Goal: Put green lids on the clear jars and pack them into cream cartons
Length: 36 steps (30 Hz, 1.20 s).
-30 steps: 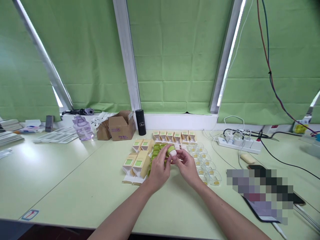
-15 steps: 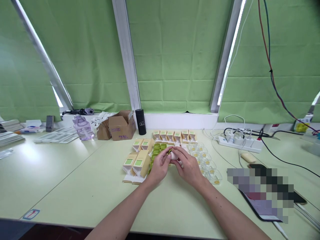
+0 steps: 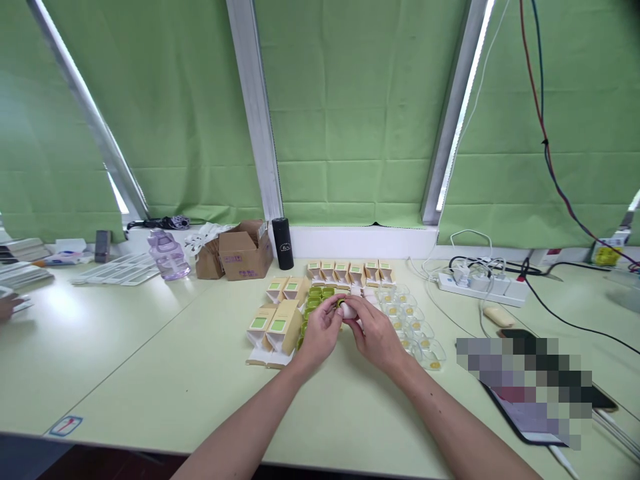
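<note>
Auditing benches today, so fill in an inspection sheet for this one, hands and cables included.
Surface: pale green table, seam visible.
Job's things: small white-and-green piece; green cups, clear containers, cream cartons.
Clutter: cardboard box, lilac bottle, black cylinder, pixelated devices.
Hands: left hand and right hand hold the piece.
Cables: tangled leads at white power strip; red and blue cables hanging.
Surroundings: green blinds; another person's hand at left edge.

Setting: workroom with office traits | Evidence: long table (image 3: 125,373); cartons (image 3: 285,323) in groups; clear cups (image 3: 415,325) in rows; paper stacks (image 3: 23,275) at far left; power strip (image 3: 483,292); green blinds (image 3: 350,107) behind
</note>
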{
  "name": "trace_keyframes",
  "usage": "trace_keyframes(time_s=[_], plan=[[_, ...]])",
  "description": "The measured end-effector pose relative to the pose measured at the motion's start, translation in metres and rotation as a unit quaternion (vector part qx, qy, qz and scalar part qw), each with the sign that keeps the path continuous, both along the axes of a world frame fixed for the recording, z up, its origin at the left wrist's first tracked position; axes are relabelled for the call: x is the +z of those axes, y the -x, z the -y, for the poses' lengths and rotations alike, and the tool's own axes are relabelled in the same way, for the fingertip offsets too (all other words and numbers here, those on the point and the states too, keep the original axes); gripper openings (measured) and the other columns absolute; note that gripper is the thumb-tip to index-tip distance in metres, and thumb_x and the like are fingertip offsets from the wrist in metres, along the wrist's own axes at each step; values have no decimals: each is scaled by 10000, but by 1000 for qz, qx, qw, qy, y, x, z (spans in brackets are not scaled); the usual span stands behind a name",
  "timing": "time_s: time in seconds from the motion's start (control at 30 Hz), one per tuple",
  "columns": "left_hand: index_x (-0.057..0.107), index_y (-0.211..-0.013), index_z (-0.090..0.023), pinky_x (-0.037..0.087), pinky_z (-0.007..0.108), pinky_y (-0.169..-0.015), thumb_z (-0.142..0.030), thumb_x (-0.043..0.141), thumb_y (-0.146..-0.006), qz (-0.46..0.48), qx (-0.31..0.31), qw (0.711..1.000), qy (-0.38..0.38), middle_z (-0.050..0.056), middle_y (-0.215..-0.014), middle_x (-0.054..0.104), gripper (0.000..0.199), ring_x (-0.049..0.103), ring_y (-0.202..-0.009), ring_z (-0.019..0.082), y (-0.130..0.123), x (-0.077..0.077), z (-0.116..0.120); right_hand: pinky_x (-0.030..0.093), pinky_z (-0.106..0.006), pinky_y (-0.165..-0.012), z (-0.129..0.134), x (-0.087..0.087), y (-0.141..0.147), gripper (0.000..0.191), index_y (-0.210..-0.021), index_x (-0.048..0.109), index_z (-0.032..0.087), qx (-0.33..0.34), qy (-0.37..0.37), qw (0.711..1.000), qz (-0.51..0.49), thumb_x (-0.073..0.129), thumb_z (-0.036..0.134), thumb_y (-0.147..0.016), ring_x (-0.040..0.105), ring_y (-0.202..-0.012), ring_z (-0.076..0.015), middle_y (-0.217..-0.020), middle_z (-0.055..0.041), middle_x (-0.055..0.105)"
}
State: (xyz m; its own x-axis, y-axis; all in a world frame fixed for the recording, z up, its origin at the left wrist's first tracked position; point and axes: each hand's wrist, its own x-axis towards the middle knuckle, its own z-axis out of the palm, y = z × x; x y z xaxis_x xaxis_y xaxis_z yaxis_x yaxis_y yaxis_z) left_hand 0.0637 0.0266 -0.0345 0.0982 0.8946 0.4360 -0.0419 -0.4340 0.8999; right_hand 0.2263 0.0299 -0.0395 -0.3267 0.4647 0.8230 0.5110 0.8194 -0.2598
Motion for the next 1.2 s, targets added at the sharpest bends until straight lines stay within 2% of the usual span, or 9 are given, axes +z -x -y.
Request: trace_keyframes(time_s=[0.3,0.53,0.63,0.7,0.87,1.0,1.2], plan=[[687,-1203,-136,621,404,-1029,-347,758,-884,73,10,997,15,167,-1277,755,388,750,-1180,286,-3,7,2,635,-483,-1008,-2,2,2,386,-1443,533,214,0,-41,999,-7,484,171,-1063,698,-1237,-287,-1343,-160,704],[702,-1152,-133,648,367,-954,-279,795,-820,89,18,995,36,155,-1214,778,375,784,-1091,270,-4,8,2,643,-489,-1003,-3,0,1,393,-1432,536,212,1,-48,999,-7,513,153,-1045,699,-1248,-296,-1348,-170,703],[701,-1161,-130,656,353,-905,-297,785,-838,79,21,996,34,157,-1199,780,373,793,-1046,263,-1,7,1,637,-489,-1022,-3,-1,2,405,-1432,544,220,6,-42,999,-14,537,148,-1034,692,-1261,-295,-1349,-163,705],[702,-1173,-125,653,354,-910,-336,768,-872,67,20,997,28,168,-1215,773,373,777,-1093,277,1,6,2,632,-487,-1035,-3,-3,2,417,-1438,547,225,9,-34,999,-16,549,147,-1029,689,-1266,-291,-1354,-155,704],[668,-1278,-142,608,399,-1039,-438,770,-908,65,-32,997,-6,182,-1338,721,485,700,-1263,311,1,3,3,613,-508,-1069,-2,-7,2,491,-1514,494,236,-2,-26,999,-20,532,149,-1032,664,-1304,-295,-1386,-151,686],[646,-1298,-147,594,403,-1064,-460,819,-873,63,-35,997,-1,188,-1364,705,555,710,-1243,299,-3,0,2,595,-526,-1096,-1,-9,2,582,-1570,437,227,-11,-28,999,-14,533,126,-1005,631,-1353,-307,-1429,-159,661],[651,-1315,-142,613,411,-1025,-472,789,-898,49,-34,998,3,188,-1325,724,549,737,-1181,291,-2,2,2,611,-494,-1081,-2,-9,2,523,-1518,512,238,-6,-30,999,-21,514,104,-1013,645,-1333,-287,-1407,-153,671]])
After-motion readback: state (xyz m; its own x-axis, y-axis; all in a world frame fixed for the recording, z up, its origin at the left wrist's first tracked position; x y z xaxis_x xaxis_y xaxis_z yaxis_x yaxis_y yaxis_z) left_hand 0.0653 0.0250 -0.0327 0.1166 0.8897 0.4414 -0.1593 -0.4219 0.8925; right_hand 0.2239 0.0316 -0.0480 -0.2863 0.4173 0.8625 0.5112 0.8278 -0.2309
